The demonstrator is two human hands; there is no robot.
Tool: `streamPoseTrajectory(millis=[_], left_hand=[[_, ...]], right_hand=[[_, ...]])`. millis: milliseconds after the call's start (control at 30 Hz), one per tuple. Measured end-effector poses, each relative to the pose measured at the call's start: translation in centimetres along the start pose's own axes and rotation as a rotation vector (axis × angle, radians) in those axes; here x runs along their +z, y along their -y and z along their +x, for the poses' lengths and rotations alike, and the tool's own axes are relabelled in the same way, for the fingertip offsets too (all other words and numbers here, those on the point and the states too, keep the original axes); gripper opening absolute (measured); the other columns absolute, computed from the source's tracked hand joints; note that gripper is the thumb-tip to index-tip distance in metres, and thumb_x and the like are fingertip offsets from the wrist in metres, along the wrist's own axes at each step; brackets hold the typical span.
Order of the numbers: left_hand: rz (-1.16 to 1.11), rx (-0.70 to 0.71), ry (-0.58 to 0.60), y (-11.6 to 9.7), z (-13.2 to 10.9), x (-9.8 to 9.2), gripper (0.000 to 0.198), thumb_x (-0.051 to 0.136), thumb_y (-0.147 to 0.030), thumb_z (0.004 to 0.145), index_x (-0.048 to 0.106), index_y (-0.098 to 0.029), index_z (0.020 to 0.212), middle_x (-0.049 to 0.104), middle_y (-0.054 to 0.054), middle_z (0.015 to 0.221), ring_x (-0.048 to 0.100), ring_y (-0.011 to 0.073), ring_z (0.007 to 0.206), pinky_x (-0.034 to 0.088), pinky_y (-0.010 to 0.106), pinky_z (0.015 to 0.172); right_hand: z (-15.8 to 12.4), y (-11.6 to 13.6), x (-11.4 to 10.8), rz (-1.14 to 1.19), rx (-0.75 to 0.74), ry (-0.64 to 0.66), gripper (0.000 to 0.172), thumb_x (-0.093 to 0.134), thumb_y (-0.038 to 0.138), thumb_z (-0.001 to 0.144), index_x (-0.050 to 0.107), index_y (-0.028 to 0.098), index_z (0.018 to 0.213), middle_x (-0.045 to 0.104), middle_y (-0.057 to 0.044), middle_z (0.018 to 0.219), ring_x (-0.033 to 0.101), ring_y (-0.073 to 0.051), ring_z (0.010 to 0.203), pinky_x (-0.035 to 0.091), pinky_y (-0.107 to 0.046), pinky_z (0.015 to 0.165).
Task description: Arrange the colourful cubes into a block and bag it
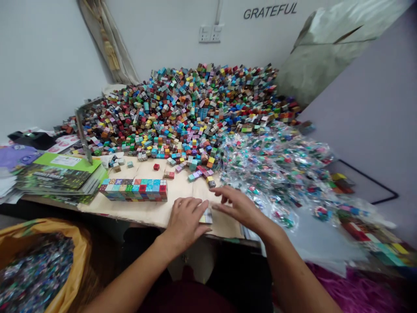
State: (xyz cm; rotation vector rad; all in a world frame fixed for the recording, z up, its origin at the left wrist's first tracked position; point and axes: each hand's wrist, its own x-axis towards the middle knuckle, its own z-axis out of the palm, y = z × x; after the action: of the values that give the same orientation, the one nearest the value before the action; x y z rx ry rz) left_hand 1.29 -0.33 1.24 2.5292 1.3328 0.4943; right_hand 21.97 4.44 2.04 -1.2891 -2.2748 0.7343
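My left hand rests at the table's front edge, its fingers and thumb around a few small pale and yellow cubes. Most of those cubes are hidden under the hand. Just to the right is my right hand, held with thumb and forefinger apart and nothing visible between them. Its forefinger points at a dark-and-yellow cube on the cardboard; whether it touches the cube I cannot tell. Left of my hands lies a long block of patterned cubes set in rows.
A big heap of loose cubes covers the back of the table. Clear bags of cubes are piled at right. Printed booklets and a black tape dispenser lie at left. A yellow-lined bin stands below.
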Motion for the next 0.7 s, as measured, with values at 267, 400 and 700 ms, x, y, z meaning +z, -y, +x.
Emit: streamPoseTrajectory(millis=[267, 400, 700], left_hand=[[0.031, -0.018, 0.013, 0.3, 0.2, 0.9, 0.04, 0.066, -0.036, 0.081, 0.053, -0.02, 0.115, 0.063, 0.008, 0.11, 0.053, 0.0266, 0.102, 0.038, 0.043, 0.085], [0.03, 0.004, -0.005, 2.1, -1.0, 0.4, 0.045, 0.067, -0.034, 0.08, 0.05, -0.02, 0.119, 0.063, 0.007, 0.114, 0.053, 0.0248, 0.103, 0.038, 0.042, 0.086], [-0.017, -0.007, 0.001, 2.7, -1.6, 0.2, 0.048, 0.068, -0.034, 0.079, 0.049, -0.021, 0.121, 0.063, 0.005, 0.113, 0.054, 0.0242, 0.102, 0.039, 0.039, 0.086]], right_hand=[[9.1, 1.0, 2.6, -0.56, 0.086, -0.14, 0.036, 0.067, 0.039, 0.083, 0.065, 0.022, 0.114, 0.056, -0.013, 0.105, 0.047, -0.031, 0.101, 0.04, -0.04, 0.082], [9.8, 1.4, 3.6, -0.57, 0.024, -0.104, 0.026, 0.069, 0.038, 0.08, 0.07, 0.022, 0.1, 0.055, -0.013, 0.105, 0.045, -0.033, 0.099, 0.037, -0.044, 0.082], [0.7, 0.4, 3.6, -0.173, -0.226, 0.001, 0.025, 0.053, 0.02, 0.086, 0.063, 0.019, 0.109, 0.055, -0.011, 0.111, 0.051, -0.024, 0.103, 0.043, -0.036, 0.088]])
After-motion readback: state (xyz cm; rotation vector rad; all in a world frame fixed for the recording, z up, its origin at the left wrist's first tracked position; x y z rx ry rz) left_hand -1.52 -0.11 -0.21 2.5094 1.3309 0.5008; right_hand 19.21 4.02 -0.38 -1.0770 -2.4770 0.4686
